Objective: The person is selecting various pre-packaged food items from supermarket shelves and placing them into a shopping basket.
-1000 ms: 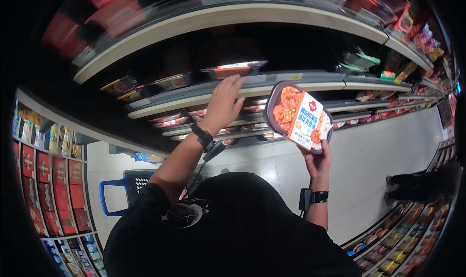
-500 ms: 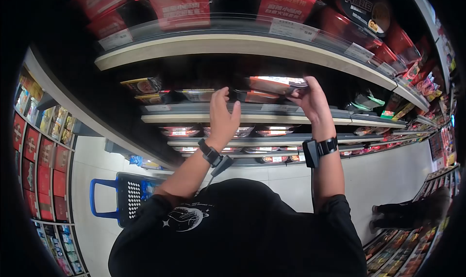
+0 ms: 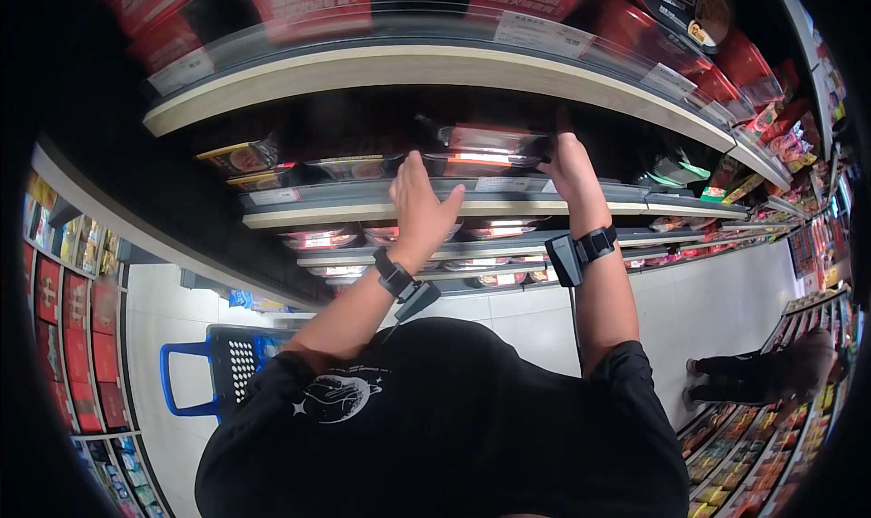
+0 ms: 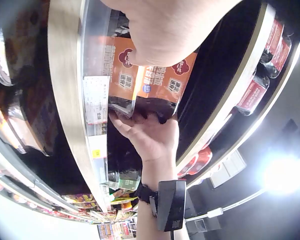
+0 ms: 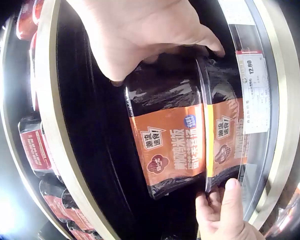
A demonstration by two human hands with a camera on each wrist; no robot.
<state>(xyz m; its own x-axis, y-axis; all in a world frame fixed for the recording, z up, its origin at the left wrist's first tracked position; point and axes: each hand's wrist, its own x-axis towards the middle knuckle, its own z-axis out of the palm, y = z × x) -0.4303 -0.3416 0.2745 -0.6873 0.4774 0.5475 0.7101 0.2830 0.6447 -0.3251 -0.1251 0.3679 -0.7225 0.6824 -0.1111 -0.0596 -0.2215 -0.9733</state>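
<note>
Two dark ready-meal trays with orange sleeves lie stacked on a middle shelf: an upper tray (image 5: 165,145) and a lower tray (image 5: 225,135). At the right end of the stack is my right hand (image 3: 573,171), fingers extended and palm toward the trays; the left wrist view has this right hand (image 4: 152,137) with its fingertips right at the trays' ends. My left hand (image 3: 422,205) is at the opposite end, thumb spread from extended fingers. In the right wrist view the left hand (image 5: 227,215) has its fingertips by the lower tray's end.
A wooden-edged shelf (image 3: 435,69) with red boxes overhangs the trays. Other meal trays (image 3: 354,169) sit left of the stack. A price rail (image 3: 504,185) runs along the front. A blue-handled basket (image 3: 186,379) is on the floor at left; a person (image 3: 758,373) is at right.
My right hand carried a ready-meal tray from over the aisle onto the stack on the shelf, and its grip has since loosened. The left hand stayed near the shelf edge.
</note>
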